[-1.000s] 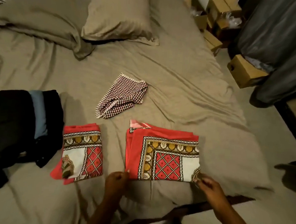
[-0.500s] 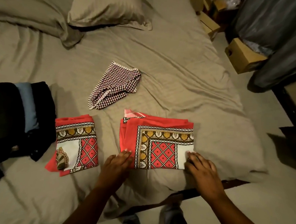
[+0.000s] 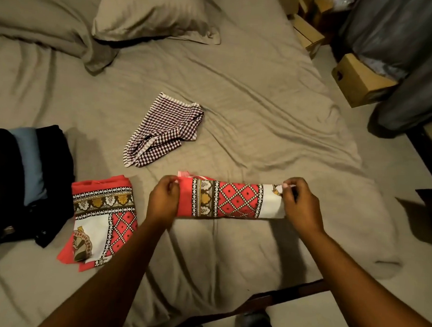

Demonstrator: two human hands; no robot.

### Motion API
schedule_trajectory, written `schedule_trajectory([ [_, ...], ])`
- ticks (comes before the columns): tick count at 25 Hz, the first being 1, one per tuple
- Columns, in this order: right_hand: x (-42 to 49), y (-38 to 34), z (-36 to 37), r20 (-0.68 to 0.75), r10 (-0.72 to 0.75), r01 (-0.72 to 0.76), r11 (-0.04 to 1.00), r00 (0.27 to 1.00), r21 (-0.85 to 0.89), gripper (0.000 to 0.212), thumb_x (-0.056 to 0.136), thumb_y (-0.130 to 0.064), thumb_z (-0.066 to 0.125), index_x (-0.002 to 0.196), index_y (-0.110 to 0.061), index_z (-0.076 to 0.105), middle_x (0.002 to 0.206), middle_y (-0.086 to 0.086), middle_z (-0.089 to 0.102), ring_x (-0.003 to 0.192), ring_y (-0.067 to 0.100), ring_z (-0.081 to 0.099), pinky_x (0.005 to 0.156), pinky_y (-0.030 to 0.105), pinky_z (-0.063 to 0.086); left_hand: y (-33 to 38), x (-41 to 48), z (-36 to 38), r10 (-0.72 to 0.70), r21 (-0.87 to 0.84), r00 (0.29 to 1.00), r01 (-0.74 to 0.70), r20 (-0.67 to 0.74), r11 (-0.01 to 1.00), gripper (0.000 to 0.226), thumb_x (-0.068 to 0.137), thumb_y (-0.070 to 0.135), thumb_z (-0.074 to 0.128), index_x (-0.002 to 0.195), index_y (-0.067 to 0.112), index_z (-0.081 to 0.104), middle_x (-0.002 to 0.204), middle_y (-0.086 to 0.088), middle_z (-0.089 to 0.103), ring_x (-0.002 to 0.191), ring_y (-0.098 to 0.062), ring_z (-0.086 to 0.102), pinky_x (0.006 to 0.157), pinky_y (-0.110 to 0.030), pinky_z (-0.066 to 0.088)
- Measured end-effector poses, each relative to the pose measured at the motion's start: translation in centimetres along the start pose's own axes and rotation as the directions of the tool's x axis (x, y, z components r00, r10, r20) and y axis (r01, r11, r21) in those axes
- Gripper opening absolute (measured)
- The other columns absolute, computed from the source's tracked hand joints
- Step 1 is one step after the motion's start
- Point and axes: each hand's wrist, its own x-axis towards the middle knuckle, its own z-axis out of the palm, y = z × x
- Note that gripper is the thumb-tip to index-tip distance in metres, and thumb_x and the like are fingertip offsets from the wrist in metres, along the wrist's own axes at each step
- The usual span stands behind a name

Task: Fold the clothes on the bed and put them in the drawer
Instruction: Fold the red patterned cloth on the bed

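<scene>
Two red patterned cloths (image 3: 235,200) (image 3: 102,217), one checked cloth (image 3: 161,133), two pillows (image 3: 153,10) (image 3: 41,31)

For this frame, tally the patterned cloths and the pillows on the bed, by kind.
Red patterned cloths: 2
Checked cloth: 1
Pillows: 2
Total: 5

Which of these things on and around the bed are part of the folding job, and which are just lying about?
Part of the job: red patterned cloth, gripped by left hand and right hand; folded red cloth; checked cloth; dark clothes pile.
Just lying about: pillows; cardboard boxes.
</scene>
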Motion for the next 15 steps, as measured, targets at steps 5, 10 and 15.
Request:
schedule_trajectory([
  [5, 3.8, 1.2, 3.6, -0.036, 0.166, -0.170, 0.978, 0.985, -0.125, 0.020, 0.104, -0.026, 0.049, 0.114, -0.013, 0.060, 0.114, 0.018, 0.066, 0.104, 0.039, 0.061, 0.083, 0.041, 0.048, 0.8, 3.4, 3.6, -0.049, 0.310, 0.985, 0.099, -0.164, 0.946, 0.027, 0.105, 0.030, 0.041, 0.117, 0.014, 0.058, 0.112, -0.012, 0.067, 0.104, -0.032, 0.061, 0.093, -0.044, 0.045],
  [10, -1.3, 0.1, 6.1, -0.051, -0.467, 0.389, 0.787, 0.883, -0.478, 0.043, 0.097, -0.030, 0.058, 0.136, -0.013, 0.056, 0.144, 0.013, 0.051, 0.133, 0.034, 0.044, 0.108, 0.046, 0.039, -0.3, -1.3, 6.0, 0.582, 0.682, 0.804, -0.495, 0.123, 0.539, 0.045, 0.096, 0.040, 0.055, 0.138, 0.024, 0.054, 0.142, -0.008, 0.052, 0.133, -0.031, 0.046, 0.101, -0.050, 0.039],
  [15, -3.4, 1.9, 10.6, 0.440, -0.415, 0.604, 0.581, 0.796, -0.546, 0.070, 0.097, -0.055, 0.039, 0.158, -0.021, 0.032, 0.166, 0.006, 0.025, 0.154, 0.024, 0.021, 0.122, 0.049, 0.025, -3.9, -0.6, 6.0, 0.243, 0.758, 0.969, -0.188, 0.040, 0.624, 0.077, 0.091, 0.068, 0.045, 0.153, 0.022, 0.035, 0.159, -0.012, 0.033, 0.147, -0.034, 0.030, 0.111, -0.052, 0.028],
])
